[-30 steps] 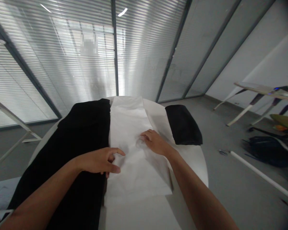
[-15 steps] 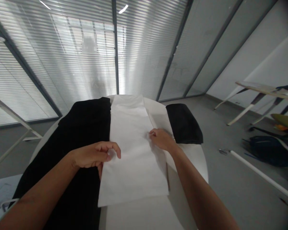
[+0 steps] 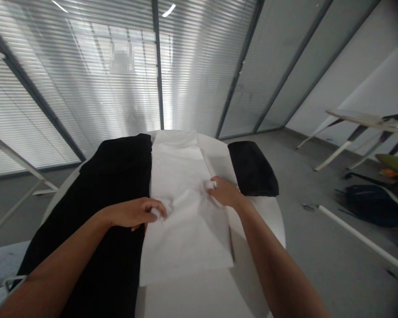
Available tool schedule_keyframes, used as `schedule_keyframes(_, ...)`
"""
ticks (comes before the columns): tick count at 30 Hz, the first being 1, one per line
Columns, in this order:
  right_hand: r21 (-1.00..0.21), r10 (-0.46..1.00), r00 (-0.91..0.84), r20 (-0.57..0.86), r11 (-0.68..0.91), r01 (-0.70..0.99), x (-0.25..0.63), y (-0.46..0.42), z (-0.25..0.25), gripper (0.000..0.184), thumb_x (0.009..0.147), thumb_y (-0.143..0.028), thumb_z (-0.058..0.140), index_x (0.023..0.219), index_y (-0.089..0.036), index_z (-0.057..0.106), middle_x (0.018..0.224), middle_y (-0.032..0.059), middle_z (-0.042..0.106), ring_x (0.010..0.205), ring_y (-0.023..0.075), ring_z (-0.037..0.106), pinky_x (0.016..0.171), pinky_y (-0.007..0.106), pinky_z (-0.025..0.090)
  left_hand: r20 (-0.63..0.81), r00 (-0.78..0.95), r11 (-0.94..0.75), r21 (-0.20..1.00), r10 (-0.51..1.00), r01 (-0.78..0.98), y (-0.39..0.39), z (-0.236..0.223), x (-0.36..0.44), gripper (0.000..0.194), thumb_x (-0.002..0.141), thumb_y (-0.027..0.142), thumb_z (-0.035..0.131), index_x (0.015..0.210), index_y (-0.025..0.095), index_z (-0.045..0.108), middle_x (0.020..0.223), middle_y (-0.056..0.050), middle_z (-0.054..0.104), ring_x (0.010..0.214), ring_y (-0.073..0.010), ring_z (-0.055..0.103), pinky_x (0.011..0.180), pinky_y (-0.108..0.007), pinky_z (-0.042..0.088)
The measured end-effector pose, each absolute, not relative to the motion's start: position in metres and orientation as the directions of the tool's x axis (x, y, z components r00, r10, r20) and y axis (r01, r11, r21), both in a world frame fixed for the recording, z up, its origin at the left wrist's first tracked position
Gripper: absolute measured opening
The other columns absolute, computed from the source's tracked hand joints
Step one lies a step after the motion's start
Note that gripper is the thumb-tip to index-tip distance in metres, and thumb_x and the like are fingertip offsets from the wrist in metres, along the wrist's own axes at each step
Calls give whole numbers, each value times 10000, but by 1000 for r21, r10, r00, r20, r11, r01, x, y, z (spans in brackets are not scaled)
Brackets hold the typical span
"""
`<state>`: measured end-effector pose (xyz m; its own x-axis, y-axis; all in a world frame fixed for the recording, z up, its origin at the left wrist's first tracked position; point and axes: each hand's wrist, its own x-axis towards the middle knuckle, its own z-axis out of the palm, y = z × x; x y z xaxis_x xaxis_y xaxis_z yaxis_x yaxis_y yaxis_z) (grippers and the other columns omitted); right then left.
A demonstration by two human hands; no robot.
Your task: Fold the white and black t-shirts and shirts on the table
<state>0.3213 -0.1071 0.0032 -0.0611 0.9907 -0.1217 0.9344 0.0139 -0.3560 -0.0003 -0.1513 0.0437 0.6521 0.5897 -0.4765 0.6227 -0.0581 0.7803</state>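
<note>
A long white garment (image 3: 182, 212) lies flat down the middle of a round white table (image 3: 268, 221). My left hand (image 3: 137, 213) pinches its left edge, fingers closed on the cloth. My right hand (image 3: 225, 192) grips its right edge, fingers closed too. Between the two hands the white cloth is bunched up in creases. A large black garment (image 3: 99, 212) is spread over the table's left half, right beside my left hand.
A folded black cloth (image 3: 252, 170) sits on the table's right side. Glass walls with blinds stand behind. On the grey floor to the right are a dark bag (image 3: 373, 205), a white pole (image 3: 358, 238) and a trestle table (image 3: 361, 121).
My left hand closed on the white garment's left edge, and my right hand shifted right to its right edge and gripped it. The cloth between them has now wrinkled up.
</note>
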Motion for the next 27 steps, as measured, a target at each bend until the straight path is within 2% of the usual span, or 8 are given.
schedule_keyframes(2, -384, 993, -77, -95, 35, 923, 320, -105, 3, 434, 853, -256, 558, 1271, -144, 518, 1081, 148, 677, 979, 242, 643, 831, 321, 441, -413, 601, -115, 753, 684, 648, -150, 42, 0, 456, 853, 434, 471, 1252, 236, 566, 804, 3, 610, 481, -92, 504, 452, -224, 400)
schedule_keyframes(5, -488, 998, -61, -23, 42, 872, 315, -99, 1, 355, 842, -194, 538, 1193, -172, 579, 951, 77, 694, 852, 182, 642, 768, 273, 441, -262, 555, -241, 700, 789, 673, -148, 37, 1, 496, 870, 470, 467, 1312, 264, 561, 1057, -41, 659, 792, -162, 625, 729, -282, 494)
schedule_keyframes(8, -647, 997, 44, 63, 7, 762, 311, -91, -4, 287, 834, -221, 537, 1106, -194, 628, 836, 30, 675, 726, 149, 611, 678, 251, 440, -167, 511, -316, 615, 843, 723, -147, 31, 2, 514, 878, 502, 473, 1334, 281, 557, 1259, -53, 611, 1075, -219, 590, 945, -330, 434)
schedule_keyframes(11, -791, 986, 147, 74, -32, 612, 309, -86, -10, 292, 830, -276, 540, 1093, -187, 632, 830, 29, 669, 654, 142, 586, 595, 250, 434, -118, 528, -389, 546, 841, 742, -145, 25, 1, 554, 897, 519, 449, 1392, 274, 496, 1326, -69, 577, 1177, -233, 547, 1030, -357, 376)
schedule_keyframes(16, -919, 997, 69, -24, -49, 391, 304, -88, -2, 403, 877, -313, 477, 1250, -179, 547, 1105, 80, 670, 829, 151, 648, 670, 250, 495, -115, 572, -485, 412, 812, 771, -137, 10, 1, 627, 938, 557, 348, 1494, 268, 320, 1492, -86, 423, 1381, -261, 357, 1154, -459, 165)
schedule_keyframes(19, -902, 1000, -15, -10, -3, 431, 303, -91, 5, 440, 870, -292, 513, 1296, -182, 518, 1278, 92, 605, 989, 166, 640, 811, 273, 501, -78, 539, -476, 375, 839, 795, -130, 1, 3, 641, 941, 553, 332, 1499, 239, 305, 1516, -96, 385, 1403, -256, 321, 1159, -457, 150)
schedule_keyframes(24, -600, 1000, 28, 7, -18, 800, 310, -100, 5, 508, 807, -280, 621, 1287, -141, 531, 1200, 151, 633, 1068, 253, 606, 911, 349, 458, 40, 481, -465, 344, 876, 816, -128, 3, 4, 484, 910, 442, 438, 1342, 254, 551, 1294, -81, 592, 1244, -244, 486, 1090, -412, 290)
schedule_keyframes(27, -691, 984, -68, -168, -68, 719, 310, -109, 8, 569, 806, -352, 644, 1324, -180, 483, 1127, 140, 664, 964, 257, 642, 799, 344, 501, 24, 466, -435, 406, 884, 804, -133, 14, 1, 408, 889, 404, 465, 1213, 250, 658, 1156, -73, 652, 1091, -235, 567, 1005, -378, 373)
